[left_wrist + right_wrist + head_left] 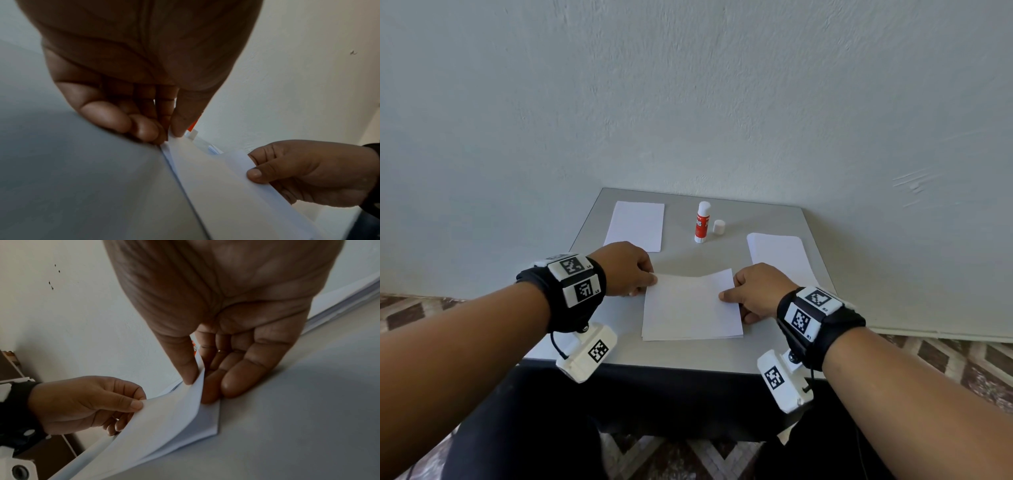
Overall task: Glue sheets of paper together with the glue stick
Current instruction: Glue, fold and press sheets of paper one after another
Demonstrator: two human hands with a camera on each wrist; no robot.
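White top sheet [690, 301] between left hand [628, 269] and right hand [758, 291], both pinching its far corners.

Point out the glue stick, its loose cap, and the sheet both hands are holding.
glue stick [701, 224], head view, on its red label.
cap [718, 227], head view, on its side wall, standing just right of the stick.
top sheet [690, 301], head view, on its bare middle between the hands.
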